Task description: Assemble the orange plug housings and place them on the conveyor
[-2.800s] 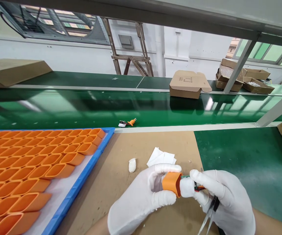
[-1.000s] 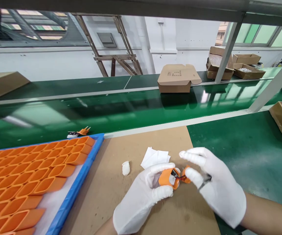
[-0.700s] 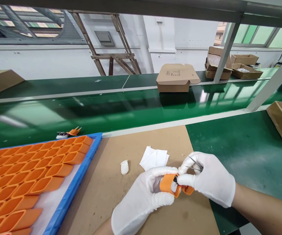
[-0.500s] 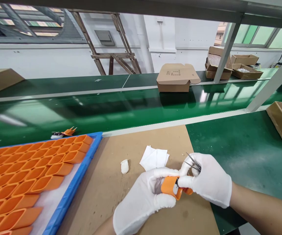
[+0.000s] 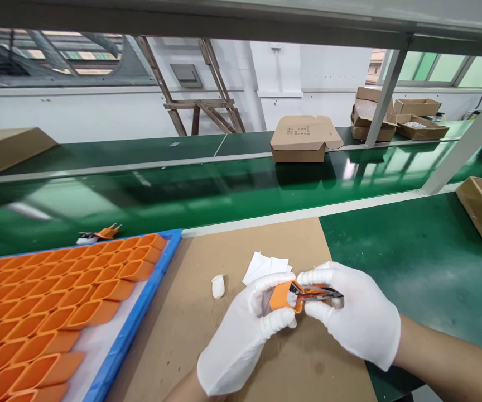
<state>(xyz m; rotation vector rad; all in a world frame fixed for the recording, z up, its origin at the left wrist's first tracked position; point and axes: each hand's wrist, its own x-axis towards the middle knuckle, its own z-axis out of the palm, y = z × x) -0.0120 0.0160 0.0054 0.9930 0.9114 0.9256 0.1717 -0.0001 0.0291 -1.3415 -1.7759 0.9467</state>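
Head camera: the gloved left hand [image 5: 241, 335] is clamped around an orange plastic sleeve [image 5: 280, 297], thumb below and fingers above, with the sleeve's mouth facing right, above the brown cardboard sheet [image 5: 207, 254]. A white-and-black component [image 5: 293, 295] sits in the mouth of the sleeve, partly covered. The gloved right hand [image 5: 353, 315] holds a pair of metal tweezers [image 5: 328, 292] between thumb and fingers, tips directed at the sleeve mouth. Whether the tips grip anything cannot be told. An orange part and wires show beside the tweezers, partly hidden.

To the left, a blue-rimmed tray [image 5: 166, 262] carries rows of identical orange sleeves [image 5: 99, 290]. Just beyond the hands, white paper sheets [image 5: 265, 267] and a small white piece [image 5: 218, 286] lie on the cardboard. A cardboard box [image 5: 481, 215] stands on the green surface at right.

Behind the tray, an orange two-pin plug [image 5: 107, 231] with a white-and-black part rests on the green conveyor belt [image 5: 207, 195]. Farther back stand a printed carton [image 5: 299, 152] and, at the wall, a wooden frame [image 5: 197, 106].
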